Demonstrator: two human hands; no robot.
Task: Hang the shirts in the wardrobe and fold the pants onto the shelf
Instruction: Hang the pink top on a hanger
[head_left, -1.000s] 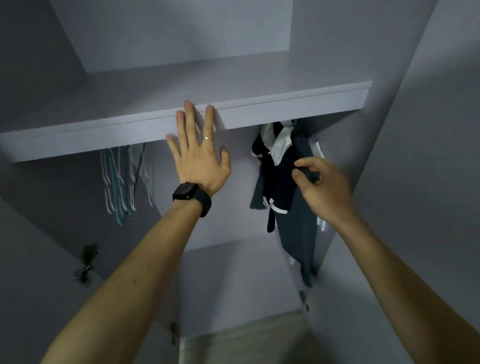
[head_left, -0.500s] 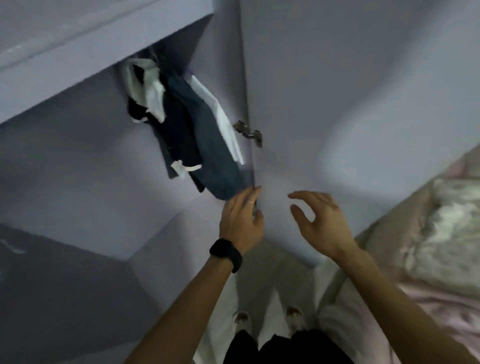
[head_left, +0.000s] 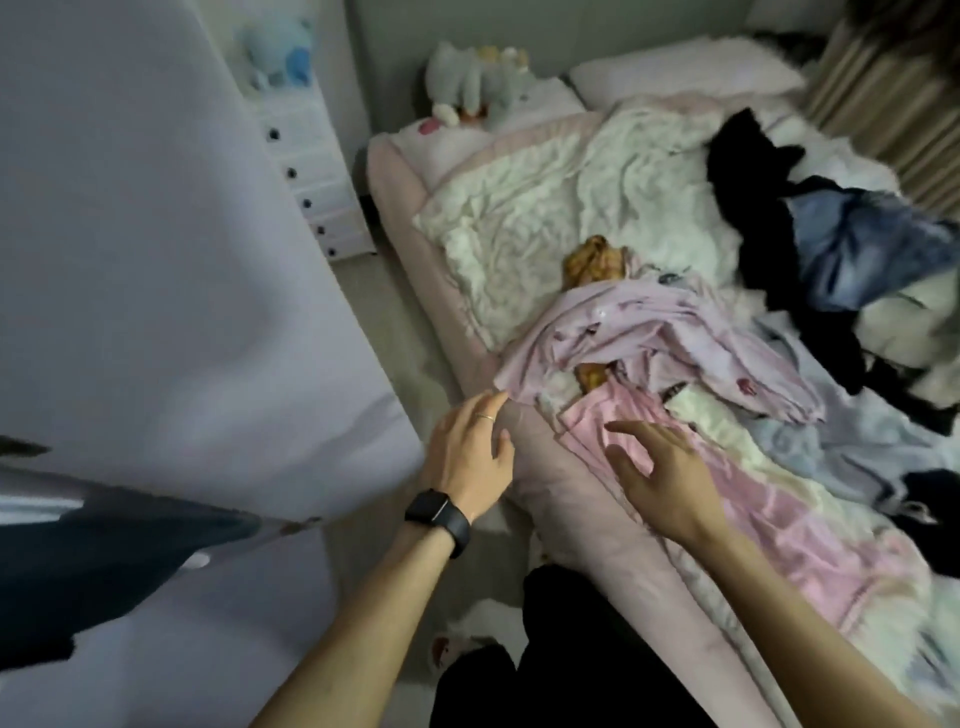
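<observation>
Left hand: my left hand (head_left: 470, 457) is spread and empty, fingertips just beside the lilac shirt (head_left: 649, 332).
Right hand: my right hand (head_left: 660, 478) is loose, holding nothing, over the pink cloth (head_left: 618, 415).
Lilac shirt: crumpled on the bed (head_left: 582, 519), 12 o'clock from my hands.
Jeans (head_left: 857, 249): on the bed at 2 o'clock, beside black clothes (head_left: 748, 171).
Door (head_left: 156, 234): 9 o'clock.

orange garment (head_left: 595, 262) mostly buried under lilac shirt (head_left: 649, 327); clothes pile (head_left: 857, 249) cut off at right edge, details blurred.
</observation>
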